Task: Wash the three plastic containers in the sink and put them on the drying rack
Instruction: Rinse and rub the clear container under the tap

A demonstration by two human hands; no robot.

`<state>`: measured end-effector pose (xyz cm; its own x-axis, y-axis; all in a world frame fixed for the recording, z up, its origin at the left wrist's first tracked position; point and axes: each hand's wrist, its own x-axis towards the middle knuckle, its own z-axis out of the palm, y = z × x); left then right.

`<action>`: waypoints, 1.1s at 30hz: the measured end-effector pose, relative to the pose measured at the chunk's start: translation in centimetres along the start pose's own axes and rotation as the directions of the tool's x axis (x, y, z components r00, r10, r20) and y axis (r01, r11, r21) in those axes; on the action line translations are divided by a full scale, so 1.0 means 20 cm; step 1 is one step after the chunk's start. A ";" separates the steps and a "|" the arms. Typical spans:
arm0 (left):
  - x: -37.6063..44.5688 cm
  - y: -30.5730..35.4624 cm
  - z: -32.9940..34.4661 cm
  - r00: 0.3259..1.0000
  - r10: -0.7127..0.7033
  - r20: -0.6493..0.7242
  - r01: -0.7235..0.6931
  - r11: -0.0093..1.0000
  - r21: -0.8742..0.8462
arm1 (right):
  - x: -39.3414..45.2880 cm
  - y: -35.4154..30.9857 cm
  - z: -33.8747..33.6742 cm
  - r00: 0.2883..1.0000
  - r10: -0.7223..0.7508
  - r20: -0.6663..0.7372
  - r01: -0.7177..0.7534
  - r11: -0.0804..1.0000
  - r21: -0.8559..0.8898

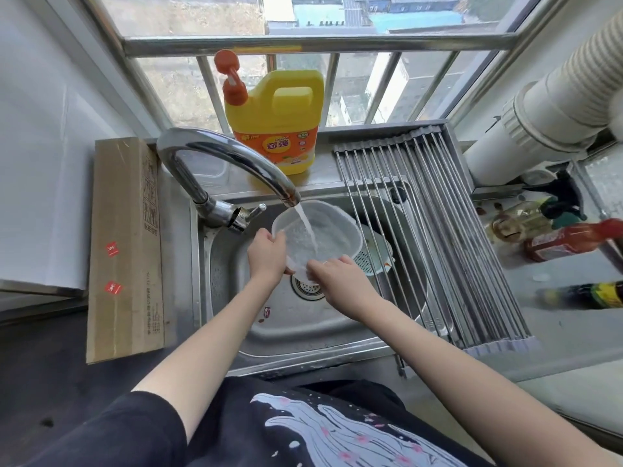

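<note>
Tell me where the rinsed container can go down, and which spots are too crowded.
The drying rack is bare along its whole length, from the window ledge to the near counter edge; the container fits anywhere there. Crowded: the sink under the rack's left edge, where another container lies, and the right counter with its bottles. Both hands hold the container under the faucet.

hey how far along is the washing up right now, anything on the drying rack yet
Nothing looks finished: the drying rack over the sink holds no containers. In hand: the left hand and right hand hold a clear plastic container under the running faucet. Left: at least one more container sits in the sink beneath the rack; a third isn't clearly visible. All still need racking.
</note>
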<state>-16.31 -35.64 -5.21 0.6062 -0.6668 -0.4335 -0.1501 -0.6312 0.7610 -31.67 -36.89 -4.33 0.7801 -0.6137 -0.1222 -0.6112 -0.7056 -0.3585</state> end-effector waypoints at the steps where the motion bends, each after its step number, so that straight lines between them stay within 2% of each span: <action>1: 0.00 0.00 -0.02 1.000 -0.011 0.025 0.011 1.000 -0.029 | 0.01 0.01 -0.01 1.000 0.020 0.014 -0.021 0.995 0.099; 3: 0.01 0.00 -0.06 0.998 -0.017 0.052 0.021 0.997 -0.075 | 0.02 0.01 -0.02 0.994 0.100 0.035 -0.106 0.932 0.346; 5: 0.04 -0.03 -0.10 0.998 -0.030 0.054 0.036 0.991 -0.126 | 0.03 -0.01 -0.04 0.974 0.221 0.049 -0.211 0.809 0.548; 7: 0.07 -0.08 -0.14 0.999 -0.031 0.045 0.034 0.996 -0.077 | 0.04 -0.03 -0.05 0.945 0.315 0.087 -0.286 0.668 0.687; 10: 0.09 -0.16 -0.18 0.997 -0.062 0.052 0.063 0.998 -0.027 | 0.07 -0.05 -0.07 0.917 0.390 0.089 -0.303 0.531 0.792; 14: 0.09 -0.21 -0.21 0.985 -0.163 0.047 0.167 0.982 -0.086 | 0.10 -0.06 -0.11 0.893 0.444 0.077 -0.276 0.404 0.872; 17: 0.11 -0.23 -0.21 0.944 -0.276 0.183 0.305 0.939 -0.158 | 0.13 -0.04 -0.13 0.853 0.510 0.111 -0.269 0.247 0.931; 19: 0.10 -0.23 -0.21 0.905 -0.333 0.264 0.381 0.912 -0.155 | 0.14 -0.03 -0.12 0.803 0.566 0.185 -0.294 0.107 0.950; 21: 0.07 -0.22 -0.20 0.846 -0.370 0.385 0.479 0.845 -0.240 | 0.15 -0.01 -0.09 0.754 0.596 0.277 -0.302 -0.060 0.951; 23: 0.05 -0.22 -0.20 0.762 -0.355 0.542 0.580 0.746 -0.328 | 0.15 0.00 -0.06 0.693 0.613 0.379 -0.267 -0.270 0.925; 25: 0.05 -0.23 -0.20 0.733 -0.341 0.588 0.617 0.697 -0.365 | 0.15 0.02 -0.05 0.651 0.606 0.458 -0.235 -0.413 0.880; 29: 0.04 -0.27 -0.24 0.742 -0.323 0.587 0.650 0.560 -0.513 | 0.11 0.02 -0.02 0.595 0.553 0.583 -0.174 -0.620 0.765; 31: 0.04 -0.28 -0.24 0.744 -0.230 0.627 0.651 0.460 -0.603 | 0.11 0.02 0.01 0.591 0.505 0.630 -0.144 -0.702 0.698; 33: 0.01 -0.25 -0.23 0.718 -0.086 0.690 0.676 0.322 -0.663 | 0.10 0.00 0.03 0.608 0.449 0.655 -0.171 -0.732 0.660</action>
<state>-11.89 -30.81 -6.86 -0.0908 -0.6983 -0.7100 0.8790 -0.3913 0.2725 -30.09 -37.93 -5.19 0.2876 -0.4576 -0.8413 0.4026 0.8548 -0.3273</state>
